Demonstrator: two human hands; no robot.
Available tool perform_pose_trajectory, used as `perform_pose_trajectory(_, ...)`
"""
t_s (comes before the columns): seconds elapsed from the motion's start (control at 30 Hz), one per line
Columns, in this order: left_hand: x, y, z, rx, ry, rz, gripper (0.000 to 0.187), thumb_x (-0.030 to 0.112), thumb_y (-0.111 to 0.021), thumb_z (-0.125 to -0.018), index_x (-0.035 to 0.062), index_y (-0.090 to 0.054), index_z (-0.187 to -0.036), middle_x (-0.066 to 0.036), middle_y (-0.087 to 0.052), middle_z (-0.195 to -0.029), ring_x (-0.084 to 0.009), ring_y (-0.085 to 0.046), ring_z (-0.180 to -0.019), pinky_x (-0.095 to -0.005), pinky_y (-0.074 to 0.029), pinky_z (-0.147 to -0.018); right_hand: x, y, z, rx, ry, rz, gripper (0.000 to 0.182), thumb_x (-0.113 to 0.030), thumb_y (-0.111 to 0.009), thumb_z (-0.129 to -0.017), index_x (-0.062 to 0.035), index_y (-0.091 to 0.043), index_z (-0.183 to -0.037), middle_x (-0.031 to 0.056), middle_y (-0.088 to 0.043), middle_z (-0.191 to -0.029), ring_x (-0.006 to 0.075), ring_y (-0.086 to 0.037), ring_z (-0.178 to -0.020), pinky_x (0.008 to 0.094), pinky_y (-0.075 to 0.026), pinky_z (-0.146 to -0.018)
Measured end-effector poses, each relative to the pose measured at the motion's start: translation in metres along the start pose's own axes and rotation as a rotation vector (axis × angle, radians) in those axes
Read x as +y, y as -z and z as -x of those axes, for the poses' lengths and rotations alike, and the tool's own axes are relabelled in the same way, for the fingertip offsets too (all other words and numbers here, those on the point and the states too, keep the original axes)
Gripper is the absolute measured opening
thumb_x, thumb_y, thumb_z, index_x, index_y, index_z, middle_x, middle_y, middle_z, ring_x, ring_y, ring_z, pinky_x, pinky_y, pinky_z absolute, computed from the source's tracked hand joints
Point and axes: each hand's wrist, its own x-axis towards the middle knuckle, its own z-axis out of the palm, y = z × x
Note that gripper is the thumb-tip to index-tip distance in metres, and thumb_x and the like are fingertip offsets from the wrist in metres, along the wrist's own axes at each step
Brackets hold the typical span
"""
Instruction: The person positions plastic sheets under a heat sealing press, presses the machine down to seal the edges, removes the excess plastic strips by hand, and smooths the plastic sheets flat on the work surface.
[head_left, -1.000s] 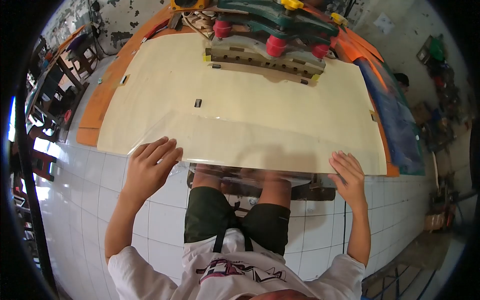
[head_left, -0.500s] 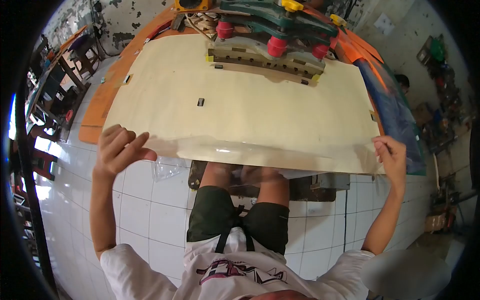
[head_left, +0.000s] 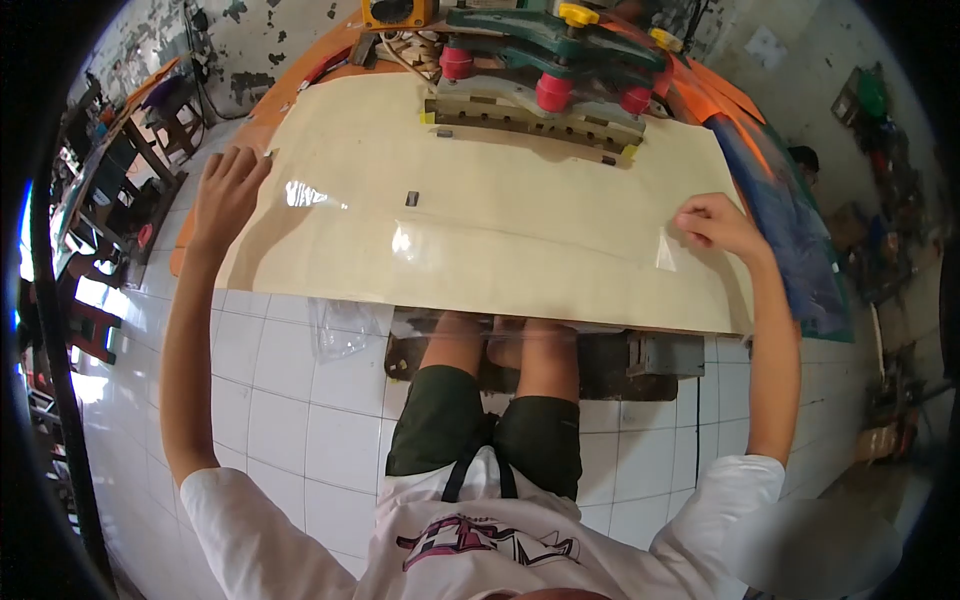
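Note:
A clear plastic sheet [head_left: 402, 241], visible mostly by its glare and a faint edge line, stretches over a cream-coloured board [head_left: 500, 285]. At the board's left edge, my left hand [head_left: 228, 190] is closed on the sheet's left end, its fingertips partly hidden. My right hand [head_left: 718, 222] pinches the sheet's right end above the board. A small black piece [head_left: 412, 199] lies on the board between my hands. Beyond it stands a green clamp-like fixture [head_left: 560, 60] with red knobs and a long slotted bar [head_left: 530, 122].
The board rests on an orange table [head_left: 190, 240]. Blue plastic [head_left: 775, 215] lies along the right side, and a yellow-orange device [head_left: 398, 12] stands at the back. A crumpled clear bag [head_left: 342, 330] is below the front edge. A wooden bench [head_left: 590, 378] is under the table.
Both hands have moved forward over the board from its front edge, bringing the clear sheet with them. The left hand has gone farther up the left side; the right has moved slightly inward.

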Motion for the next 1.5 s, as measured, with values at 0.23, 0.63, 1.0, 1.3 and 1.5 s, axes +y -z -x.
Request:
perform_pose_trajectory(0.23,0.003,-0.038,0.034,-0.228,0.054,0.003,0.020,0.003,-0.058,-0.078,0.0099,-0.054,-0.096,-0.008,-0.051,-0.097,-0.0243,-0.052,-0.097,-0.0361,-0.043,-0.083,0.016,0.014,-0.050,-0.042,0.110,0.126,0.009,-0.002,-0.063,-0.088,0.0025,-0.069,-0.092,0.0041,-0.064,-0.074,0.0097,-0.057,-0.065,0.0268,-0.049,-0.061)
perform_pose_trajectory(0.63,0.060,0.103,-0.034,-0.854,0.348,0.772,0.039,0.000,-0.073,-0.065,0.0083,-0.065,-0.102,-0.011,-0.065,-0.104,-0.0290,-0.059,-0.108,-0.0377,-0.046,-0.093,0.057,-0.059,-0.066,0.683,0.138,0.747,0.018,-0.013,-0.058,-0.091,-0.0103,-0.067,-0.106,0.0132,-0.065,-0.101,0.0336,-0.061,-0.102,0.0451,-0.050,-0.088)
perform_pose_trajectory(1.0,0.138,0.276,-0.078,0.074,-1.305,1.858,0.012,0.020,-0.068,-0.074,0.0094,-0.068,-0.068,-0.002,-0.063,-0.066,-0.0183,-0.059,-0.064,-0.0344,-0.041,-0.067,0.071,-0.069,-0.064,0.817,0.218,0.457,0.020,-0.019,-0.060,-0.091,-0.0075,-0.069,-0.105,0.0125,-0.064,-0.108,0.0321,-0.059,-0.102,0.0433,-0.048,-0.090)
perform_pose_trajectory(1.3,0.216,0.210,-0.122,0.178,-1.401,2.274,0.026,0.031,-0.066,-0.073,0.0131,-0.066,-0.054,-0.006,-0.060,-0.054,-0.0272,-0.065,-0.056,-0.0405,-0.049,-0.051,0.062,-0.070,-0.059,0.756,0.122,0.452,0.031,-0.028,-0.063,-0.090,-0.0070,-0.066,-0.113,0.0132,-0.061,-0.113,0.0327,-0.055,-0.111,0.0428,-0.045,-0.096)
perform_pose_trajectory(1.5,0.343,0.225,-0.193,0.367,-0.841,2.672,0.028,0.026,-0.060,-0.094,-0.0004,-0.061,-0.102,-0.018,-0.060,-0.097,-0.0366,-0.060,-0.092,-0.0446,-0.047,-0.076,0.061,-0.070,-0.061,0.741,0.092,0.443,0.033,-0.030,-0.063,-0.091,-0.0077,-0.065,-0.115,0.0140,-0.060,-0.118,0.0335,-0.054,-0.114,0.0433,-0.044,-0.099)
